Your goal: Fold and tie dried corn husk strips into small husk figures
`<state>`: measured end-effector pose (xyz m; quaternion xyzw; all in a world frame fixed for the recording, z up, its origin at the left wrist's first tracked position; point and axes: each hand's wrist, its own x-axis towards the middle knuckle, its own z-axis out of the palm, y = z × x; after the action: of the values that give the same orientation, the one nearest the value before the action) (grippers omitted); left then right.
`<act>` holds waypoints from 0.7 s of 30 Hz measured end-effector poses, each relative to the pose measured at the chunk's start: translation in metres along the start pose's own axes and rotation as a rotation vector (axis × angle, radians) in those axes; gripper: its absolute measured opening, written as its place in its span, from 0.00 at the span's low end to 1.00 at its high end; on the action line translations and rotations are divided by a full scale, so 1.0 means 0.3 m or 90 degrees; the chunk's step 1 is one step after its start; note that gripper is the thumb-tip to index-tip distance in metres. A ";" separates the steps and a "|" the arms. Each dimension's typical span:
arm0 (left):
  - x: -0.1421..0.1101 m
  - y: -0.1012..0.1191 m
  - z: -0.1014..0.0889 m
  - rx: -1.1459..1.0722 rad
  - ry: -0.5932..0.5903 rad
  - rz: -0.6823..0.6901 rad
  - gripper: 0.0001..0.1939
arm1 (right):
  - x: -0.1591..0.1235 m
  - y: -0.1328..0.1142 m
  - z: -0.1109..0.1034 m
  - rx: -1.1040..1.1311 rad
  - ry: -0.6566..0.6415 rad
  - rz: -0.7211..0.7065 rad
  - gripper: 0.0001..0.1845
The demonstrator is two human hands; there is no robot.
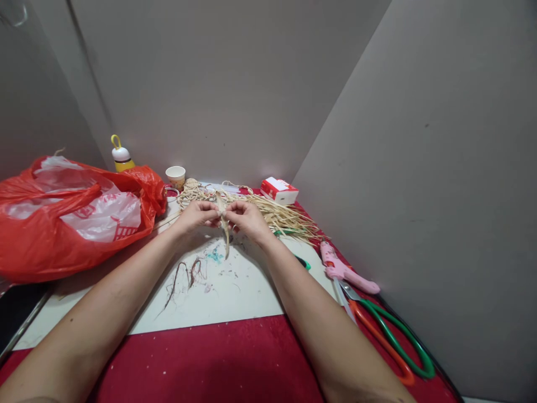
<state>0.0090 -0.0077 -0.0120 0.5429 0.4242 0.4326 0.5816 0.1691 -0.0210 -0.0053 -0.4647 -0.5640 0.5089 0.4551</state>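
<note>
Between my two hands is a pale, dry strip of plant fibre [227,245], pointed at the top and trailing down over the white board [251,299]. My left hand [197,215] pinches it from the left with thumb and fingertips. From the right, my right hand [247,218] pinches the same strip, its fingertips nearly touching the left ones. Just behind the hands lies a spread bundle of straw-coloured strands [289,218], with a heap of braided cord [193,190] to its left. Dark thin fibres [195,271] and a teal stain mark the board below.
A red plastic bag [42,246] fills the left side. A yellow bottle [122,158], a paper cup [175,174] and a red-and-white box [279,191] stand at the back. A pink glue gun [346,273] and large scissors [390,330] lie at right. Grey walls enclose the table.
</note>
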 end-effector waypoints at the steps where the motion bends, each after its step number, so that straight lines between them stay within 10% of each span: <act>1: -0.001 0.000 0.001 0.009 0.001 0.005 0.07 | -0.001 -0.002 -0.001 -0.006 0.000 -0.001 0.06; 21: -0.003 -0.006 -0.003 0.078 -0.011 0.108 0.06 | 0.028 0.022 0.004 -0.139 0.007 -0.090 0.06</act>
<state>0.0080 -0.0084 -0.0137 0.6153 0.3973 0.4490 0.5118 0.1670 -0.0126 -0.0116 -0.4734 -0.6449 0.4087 0.4392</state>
